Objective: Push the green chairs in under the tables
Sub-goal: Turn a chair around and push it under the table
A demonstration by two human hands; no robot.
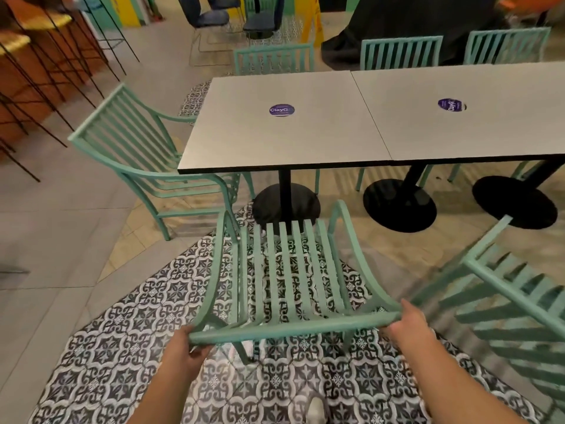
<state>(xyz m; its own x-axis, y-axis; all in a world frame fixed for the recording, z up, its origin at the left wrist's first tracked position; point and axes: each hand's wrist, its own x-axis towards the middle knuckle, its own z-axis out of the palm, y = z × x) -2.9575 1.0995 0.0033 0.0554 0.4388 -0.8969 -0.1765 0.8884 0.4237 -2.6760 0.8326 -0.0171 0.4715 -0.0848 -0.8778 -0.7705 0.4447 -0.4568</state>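
Both hands on chair [284, 280] top rail: left hand [183, 347] gripping left end, right hand [406, 321] gripping right end. Chair faces table [275, 130], seat short of edge.

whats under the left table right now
Under the left table stands its black post and round base, with green chair legs behind. The tabletop covers the far chairs' seats.
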